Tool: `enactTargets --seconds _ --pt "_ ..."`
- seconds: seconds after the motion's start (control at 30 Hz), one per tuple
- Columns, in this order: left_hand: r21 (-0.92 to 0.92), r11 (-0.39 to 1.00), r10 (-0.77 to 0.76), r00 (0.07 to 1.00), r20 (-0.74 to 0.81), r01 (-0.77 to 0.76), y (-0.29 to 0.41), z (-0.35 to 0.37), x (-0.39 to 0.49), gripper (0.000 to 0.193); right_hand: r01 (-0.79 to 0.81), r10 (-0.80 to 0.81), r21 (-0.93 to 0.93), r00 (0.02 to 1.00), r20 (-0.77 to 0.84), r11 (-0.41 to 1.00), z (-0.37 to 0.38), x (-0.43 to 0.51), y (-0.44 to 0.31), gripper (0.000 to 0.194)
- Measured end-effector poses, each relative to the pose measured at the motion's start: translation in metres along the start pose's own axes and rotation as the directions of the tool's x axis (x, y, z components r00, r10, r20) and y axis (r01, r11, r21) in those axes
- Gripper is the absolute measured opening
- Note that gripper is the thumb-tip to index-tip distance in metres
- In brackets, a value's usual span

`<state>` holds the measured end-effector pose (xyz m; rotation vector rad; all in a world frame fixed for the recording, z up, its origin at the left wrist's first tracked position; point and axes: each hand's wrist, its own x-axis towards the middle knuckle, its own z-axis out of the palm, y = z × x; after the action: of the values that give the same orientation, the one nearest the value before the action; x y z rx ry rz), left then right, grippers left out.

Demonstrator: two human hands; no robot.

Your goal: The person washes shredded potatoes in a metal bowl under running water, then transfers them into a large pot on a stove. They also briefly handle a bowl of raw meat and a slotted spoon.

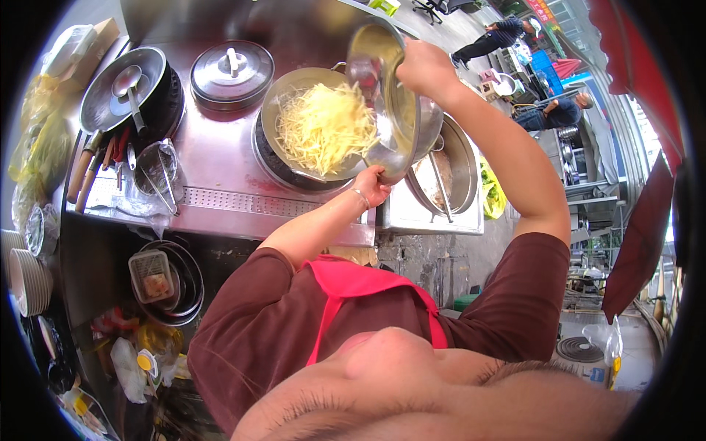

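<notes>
A metal basin (401,110) is tipped on its side at the right of a pan (270,105). My right hand (427,69) grips its upper rim, and my left hand (375,186), with a bracelet at the wrist, holds the lower rim. Pale yellow shredded strips, apparently potato (325,129), lie heaped in the pan beside the basin's mouth. A few strips reach the basin's edge. The pan rests on a round dark burner, its short handle towards me. How much remains inside the basin cannot be told.
Left of the pan stand a lidded pot (231,77) and a wok (94,105) with a ladle (128,82) in it. A large steel pot (469,165) with a long utensil is at the right. Stacked bowls (33,281) stand far left. Two people are at a distance.
</notes>
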<state>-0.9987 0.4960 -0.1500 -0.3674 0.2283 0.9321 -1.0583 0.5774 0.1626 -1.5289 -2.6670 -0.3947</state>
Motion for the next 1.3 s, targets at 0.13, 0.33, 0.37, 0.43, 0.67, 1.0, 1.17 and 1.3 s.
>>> enactTargets --seconds 0.13,0.33,0.37,0.43,0.67,1.0,1.17,1.3 --pt "0.177 0.984 -0.021 0.99 0.136 -0.004 -0.006 0.024 -0.002 0.029 0.07 -0.071 -0.021 0.995 -0.068 0.997 -0.012 -0.011 -0.002 0.052" --pt "0.964 -0.197 0.122 0.98 -0.159 0.181 0.038 0.047 -0.06 0.068 -0.01 0.036 0.152 0.985 -0.166 0.988 -0.025 -0.024 0.06 0.039" --pt "0.896 -0.423 0.209 0.976 -0.052 0.138 0.05 0.049 -0.069 0.071 -0.024 0.064 0.206 0.979 -0.191 0.978 -0.023 -0.031 0.069 0.039" --pt "0.708 -0.703 0.431 0.832 0.35 0.066 0.074 0.06 -0.074 0.05 -0.044 0.125 0.313 0.962 -0.244 0.949 -0.016 -0.044 0.08 0.037" --pt "0.569 -0.716 0.62 0.007 0.785 -0.404 0.138 0.14 0.006 0.05 -0.022 0.243 0.671 0.941 -0.237 0.741 0.003 -0.086 0.077 0.043" --pt "0.1 -0.539 0.531 -0.245 0.812 -0.836 0.038 0.218 0.023 0.02 0.043 0.257 0.802 0.936 -0.241 0.595 0.014 -0.109 0.06 0.044" --pt "-0.254 -0.753 -0.407 0.127 0.905 -0.606 0.044 0.148 0.001 0.021 0.079 0.251 0.797 0.926 -0.28 0.598 0.003 -0.112 0.079 0.049" --pt "-0.199 -0.974 -0.206 0.788 0.58 -0.108 0.109 0.128 -0.017 0.029 0.111 0.182 0.626 0.905 -0.384 0.772 0.004 -0.115 0.091 0.051"
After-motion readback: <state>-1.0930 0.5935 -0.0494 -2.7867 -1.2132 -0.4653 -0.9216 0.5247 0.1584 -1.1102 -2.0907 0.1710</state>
